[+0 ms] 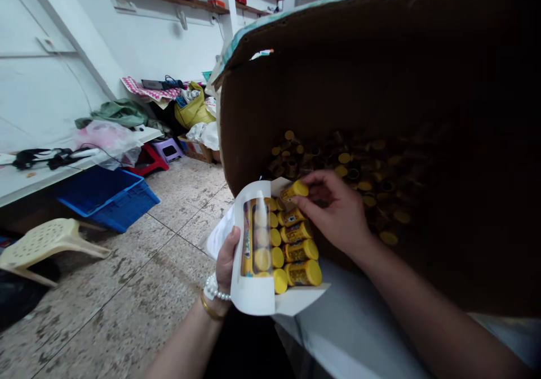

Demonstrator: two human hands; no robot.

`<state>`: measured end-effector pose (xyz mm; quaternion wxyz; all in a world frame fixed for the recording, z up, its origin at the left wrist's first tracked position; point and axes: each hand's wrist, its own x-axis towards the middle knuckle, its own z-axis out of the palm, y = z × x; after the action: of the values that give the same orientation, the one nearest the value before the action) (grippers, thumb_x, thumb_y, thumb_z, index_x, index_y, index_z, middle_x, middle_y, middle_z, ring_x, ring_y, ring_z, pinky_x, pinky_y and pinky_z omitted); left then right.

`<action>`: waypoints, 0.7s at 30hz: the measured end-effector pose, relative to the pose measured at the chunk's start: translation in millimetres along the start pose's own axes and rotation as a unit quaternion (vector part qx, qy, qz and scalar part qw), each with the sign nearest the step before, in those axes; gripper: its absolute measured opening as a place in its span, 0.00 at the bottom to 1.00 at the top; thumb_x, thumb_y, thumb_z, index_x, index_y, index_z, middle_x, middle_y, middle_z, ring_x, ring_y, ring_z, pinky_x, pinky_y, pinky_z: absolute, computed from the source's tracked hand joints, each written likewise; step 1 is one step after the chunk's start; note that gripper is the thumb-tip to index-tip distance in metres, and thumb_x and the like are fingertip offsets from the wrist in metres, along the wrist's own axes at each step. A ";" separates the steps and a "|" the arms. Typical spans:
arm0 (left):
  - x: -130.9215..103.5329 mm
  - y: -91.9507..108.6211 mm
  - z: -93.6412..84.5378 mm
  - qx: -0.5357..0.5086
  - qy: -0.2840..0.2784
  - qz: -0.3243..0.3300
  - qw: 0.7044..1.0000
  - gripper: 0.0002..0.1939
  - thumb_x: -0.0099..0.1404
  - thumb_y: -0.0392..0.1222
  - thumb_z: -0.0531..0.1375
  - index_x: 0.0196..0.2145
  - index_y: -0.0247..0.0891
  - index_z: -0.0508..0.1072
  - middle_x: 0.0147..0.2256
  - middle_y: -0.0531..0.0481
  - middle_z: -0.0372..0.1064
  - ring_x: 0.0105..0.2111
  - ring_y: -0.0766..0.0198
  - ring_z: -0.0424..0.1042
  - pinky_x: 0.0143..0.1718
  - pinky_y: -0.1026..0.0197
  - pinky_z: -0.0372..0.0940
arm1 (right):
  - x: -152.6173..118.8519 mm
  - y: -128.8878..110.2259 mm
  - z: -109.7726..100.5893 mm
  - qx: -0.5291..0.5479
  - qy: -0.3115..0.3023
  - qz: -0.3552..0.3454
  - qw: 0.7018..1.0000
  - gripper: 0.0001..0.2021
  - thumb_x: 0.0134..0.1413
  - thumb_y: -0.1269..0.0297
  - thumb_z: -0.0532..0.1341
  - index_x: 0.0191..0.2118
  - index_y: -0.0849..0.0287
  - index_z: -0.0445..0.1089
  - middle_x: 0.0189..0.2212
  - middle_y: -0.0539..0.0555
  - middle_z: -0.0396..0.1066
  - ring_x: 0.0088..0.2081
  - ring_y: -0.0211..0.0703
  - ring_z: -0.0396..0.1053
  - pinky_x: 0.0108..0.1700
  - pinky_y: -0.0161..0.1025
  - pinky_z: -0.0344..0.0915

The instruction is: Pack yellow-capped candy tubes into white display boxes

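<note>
Steadying a white box (253, 297) in the left hand (227, 258), curled on its edge; pinching a yellow-capped jar (295, 190) in the right hand (338, 210).
Guide it lightly at the row's far end, cap matching the neighbouring jars (296, 234). Cannot see how the left hand grips behind the box, nor count loose jars (345, 158) in the shadowed carton (243, 120) beyond.

Head cam looks fwd & down from above L hand (227, 258) & R hand (338, 210), close by. Carton (338, 75) is near, R of view; wall (147, 35) farther, upper L.
</note>
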<state>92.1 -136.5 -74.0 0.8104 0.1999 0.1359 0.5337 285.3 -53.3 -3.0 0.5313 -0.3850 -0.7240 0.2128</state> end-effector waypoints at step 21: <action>14.8 13.1 -15.1 0.027 0.029 -0.032 0.999 0.15 0.61 0.41 0.63 0.43 0.30 0.81 0.40 0.40 0.82 0.51 0.42 0.77 0.60 0.44 0.68 | -5.2 -6.2 10.3 -0.347 -0.196 0.102 0.911 0.15 0.61 0.64 0.61 0.52 0.58 0.74 0.55 0.63 0.66 0.41 0.49 0.74 0.40 0.44 0.70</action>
<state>80.8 -115.7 -81.3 0.8169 0.2022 0.1800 0.5093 274.4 -60.2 -5.3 0.1867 -0.5672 -0.7989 0.0722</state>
